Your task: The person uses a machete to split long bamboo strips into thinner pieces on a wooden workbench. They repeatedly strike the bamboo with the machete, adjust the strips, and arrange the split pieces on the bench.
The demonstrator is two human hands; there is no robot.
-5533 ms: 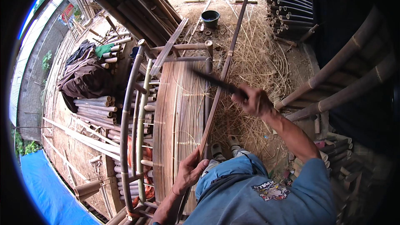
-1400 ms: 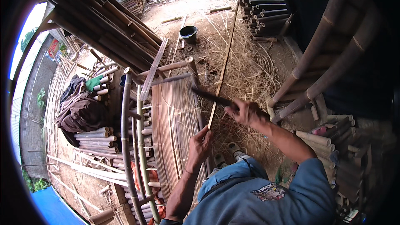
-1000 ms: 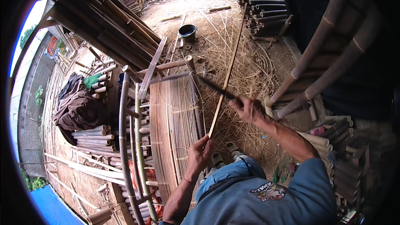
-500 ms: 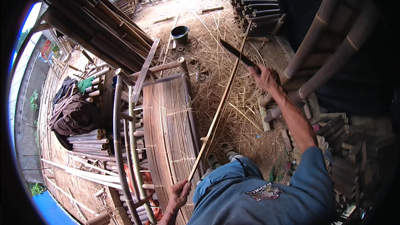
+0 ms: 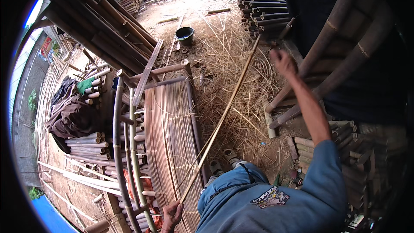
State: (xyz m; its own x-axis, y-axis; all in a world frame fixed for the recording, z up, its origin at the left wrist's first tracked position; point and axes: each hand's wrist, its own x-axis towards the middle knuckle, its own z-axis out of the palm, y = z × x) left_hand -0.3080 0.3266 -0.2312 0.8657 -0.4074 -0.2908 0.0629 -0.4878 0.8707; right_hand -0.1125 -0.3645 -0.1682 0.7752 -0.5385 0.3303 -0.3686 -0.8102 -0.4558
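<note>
Since half a second ago, the right hand (image 5: 284, 64) has swung farther up and to the right, while the left hand (image 5: 172, 213) has drawn down toward the near edge with the bamboo strip (image 5: 220, 123). Over on the left I see brown cloth (image 5: 77, 112) heaped on stacked bamboo poles (image 5: 84, 146). Next comes an upright bamboo frame (image 5: 117, 146), and beside it a bench of thin slats (image 5: 161, 116) laid side by side. At the bench's near end, the left hand is closed around the strip's lower end. From there the strip slants up and rightward, past the bench edge and over loose shavings (image 5: 248, 123), a thinner sliver (image 5: 200, 153) alongside its lower part. Beyond stands a black bucket (image 5: 185, 41). Near the strip's far tip, the right hand is a blur with curled fingers; I cannot tell whether it grips the knife. Thick bamboo poles (image 5: 334, 34) lean just beyond it.
</note>
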